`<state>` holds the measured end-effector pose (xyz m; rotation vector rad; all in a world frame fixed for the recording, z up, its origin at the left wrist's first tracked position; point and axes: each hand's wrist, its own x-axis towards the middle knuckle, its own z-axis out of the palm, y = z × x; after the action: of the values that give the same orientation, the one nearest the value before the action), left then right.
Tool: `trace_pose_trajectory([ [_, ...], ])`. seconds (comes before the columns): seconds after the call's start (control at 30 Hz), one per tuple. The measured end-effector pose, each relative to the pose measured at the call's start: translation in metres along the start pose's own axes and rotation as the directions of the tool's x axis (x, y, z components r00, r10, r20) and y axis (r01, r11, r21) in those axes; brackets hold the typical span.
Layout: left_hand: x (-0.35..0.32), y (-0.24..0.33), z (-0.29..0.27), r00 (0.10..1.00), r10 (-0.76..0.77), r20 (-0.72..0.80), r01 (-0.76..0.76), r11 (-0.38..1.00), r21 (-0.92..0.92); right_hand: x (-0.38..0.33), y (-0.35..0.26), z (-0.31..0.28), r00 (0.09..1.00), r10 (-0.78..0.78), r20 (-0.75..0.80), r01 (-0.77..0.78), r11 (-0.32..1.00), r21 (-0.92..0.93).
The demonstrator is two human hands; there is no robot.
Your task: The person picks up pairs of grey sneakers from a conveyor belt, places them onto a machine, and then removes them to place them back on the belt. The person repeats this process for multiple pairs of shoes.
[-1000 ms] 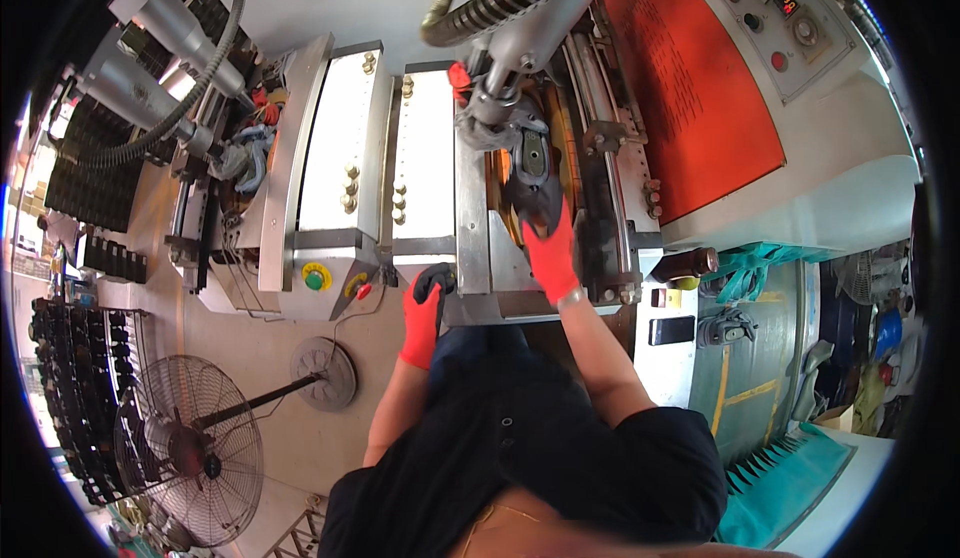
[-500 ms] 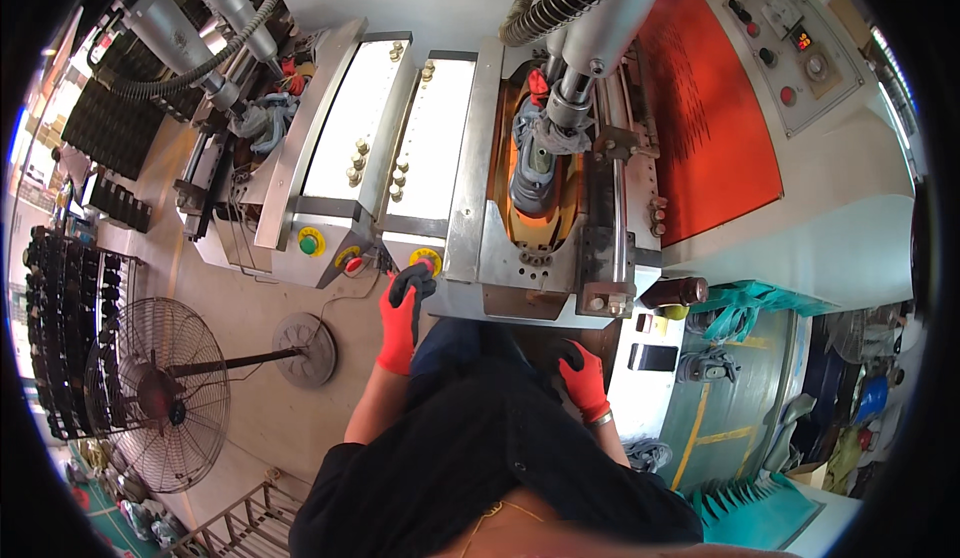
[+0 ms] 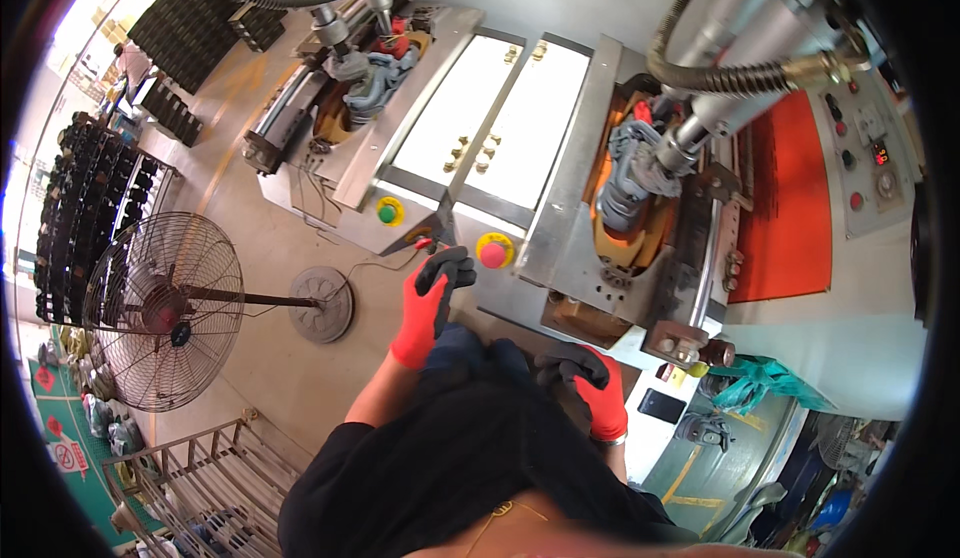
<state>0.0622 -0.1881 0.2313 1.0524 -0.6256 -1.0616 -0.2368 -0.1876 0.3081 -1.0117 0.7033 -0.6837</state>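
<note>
Red push button (image 3: 493, 252) on a yellow base, set into the front edge of the metal machine (image 3: 560, 208). The left hand (image 3: 432, 298), in a red glove with black fingertips, is raised to that front edge just left of the button; its fingers are curled against a small red control (image 3: 424, 243), but whether they grip it or only press on it cannot be told. The button itself lies just beside this hand, to its right and slightly above the knuckles, and is not touched. The right hand (image 3: 585, 383), gloved alike, hangs lower and nearer the body, well apart from the button and below the machine's front edge; its fingers are loosely bent and it grasps nothing.

A green button (image 3: 388, 212) on a yellow base sits further left on the same front edge. Behind the controls, two pale flat panels (image 3: 490, 108) lie side by side. Right of them, a grey shoe upper (image 3: 630, 173) sits in an orange-lined station under a ribbed hose (image 3: 720, 63); a second such station (image 3: 370, 68) lies at upper left. A red panel (image 3: 790, 198) and a grey control box (image 3: 870, 148) flank the right side. On the floor at left stands a pedestal fan (image 3: 165, 308).
</note>
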Motion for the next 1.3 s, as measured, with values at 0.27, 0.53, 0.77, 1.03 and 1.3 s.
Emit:
trace_pose_trajectory([
  [0.27, 0.088, 0.065, -0.076, 0.997, 0.067, 0.047, -0.069, 0.996, 0.055, 0.070, 0.008, 0.094, 0.995, -0.067, -0.077, 0.078, 0.985, 0.151],
  [0.53, 0.312, 0.049, -0.223, 0.955, 0.289, -0.072, -0.202, 0.806, 0.557, 0.138, 0.012, 0.204, 0.969, -0.141, -0.203, 0.147, 0.989, 0.011],
  [0.77, 0.457, 0.018, -0.249, 0.991, 0.135, 0.000, -0.036, 0.262, 0.964, 0.121, 0.038, 0.251, 0.798, -0.185, -0.574, 0.152, 0.983, -0.104],
  [1.03, 0.495, 0.070, -0.272, 0.980, 0.195, 0.030, -0.126, 0.499, 0.857, 0.124, 0.049, 0.277, 0.721, -0.153, -0.676, 0.155, 0.986, -0.058],
  [1.3, 0.312, 0.157, -0.285, 0.994, -0.023, -0.108, 0.038, 0.990, 0.139, 0.160, 0.042, 0.261, 0.875, -0.166, -0.455, 0.163, 0.986, -0.046],
])
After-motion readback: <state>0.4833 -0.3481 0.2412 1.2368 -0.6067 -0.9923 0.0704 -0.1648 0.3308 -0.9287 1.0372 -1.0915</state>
